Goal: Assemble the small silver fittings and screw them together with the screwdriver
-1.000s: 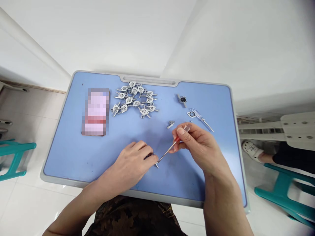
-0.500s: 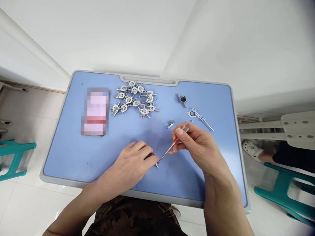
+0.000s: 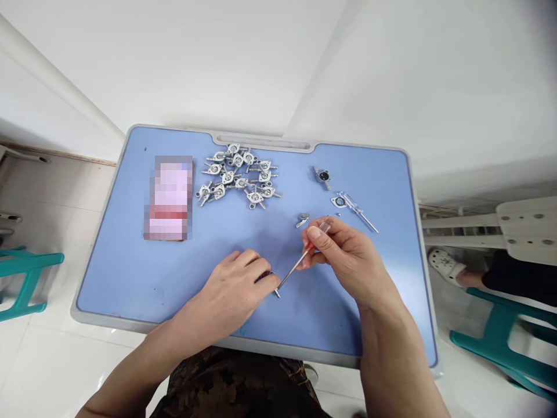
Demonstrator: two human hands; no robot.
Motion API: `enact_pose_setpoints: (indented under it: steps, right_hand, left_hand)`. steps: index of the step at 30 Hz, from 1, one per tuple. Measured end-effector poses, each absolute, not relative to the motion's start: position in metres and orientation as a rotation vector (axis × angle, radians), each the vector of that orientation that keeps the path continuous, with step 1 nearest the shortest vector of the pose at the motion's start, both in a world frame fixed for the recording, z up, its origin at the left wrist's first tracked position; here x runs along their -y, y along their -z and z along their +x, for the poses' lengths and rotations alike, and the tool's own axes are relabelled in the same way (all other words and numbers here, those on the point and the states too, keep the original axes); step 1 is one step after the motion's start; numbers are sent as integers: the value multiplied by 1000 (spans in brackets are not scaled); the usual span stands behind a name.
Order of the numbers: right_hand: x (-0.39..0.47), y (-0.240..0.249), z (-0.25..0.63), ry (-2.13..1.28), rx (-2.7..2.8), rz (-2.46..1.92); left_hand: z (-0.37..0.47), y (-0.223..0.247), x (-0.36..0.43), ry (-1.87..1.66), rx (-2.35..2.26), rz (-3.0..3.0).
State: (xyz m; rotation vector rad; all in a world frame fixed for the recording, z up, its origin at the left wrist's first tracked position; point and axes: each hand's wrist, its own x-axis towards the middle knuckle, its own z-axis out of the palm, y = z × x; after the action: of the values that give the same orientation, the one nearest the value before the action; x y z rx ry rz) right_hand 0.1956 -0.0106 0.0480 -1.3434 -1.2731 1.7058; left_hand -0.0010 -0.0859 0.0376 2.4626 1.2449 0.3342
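left fingers [image 3: 270,282] closed over a mostly hidden metal part [image 3: 277,292] at six o'clock on the blue table [image 3: 143,273], right fingers [image 3: 314,233] pinching a red-and-clear screwdriver [image 3: 296,266], its tip at the part

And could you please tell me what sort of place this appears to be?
It looks like an improvised indoor workspace, perhaps at home or in a classroom: a blue desk, metal fittings clustered on it, and a teal stool beside it.
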Motion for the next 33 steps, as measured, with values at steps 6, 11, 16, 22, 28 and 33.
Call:
enact_pose_setpoints:
  steps: [6,11,16,22,28,33]
  right_hand:
    - [10,-47,197,-1681,1276,-1367]
    - [10,-49,197,-1685,1277,-1378]
    - [10,-48,195,-1700,1261,-1372]
    - [10,-48,194,-1700,1259,-1399]
    - [9,-48,192,-1693,1266,-1413]
    - [8,-45,192,-1681,1268,-1409]
  left_hand:
    - [-1,-38,85,-327,-1245,2460]
    - [-1,-38,86,-328,-1245,2466]
    - [-1,-38,86,-326,-1248,2463]
    - [-1,-40,86,-312,-1248,2466]
    - [0,-39,86,-324,-1244,2476]
    - [0,-39,86,-322,-1239,2472]
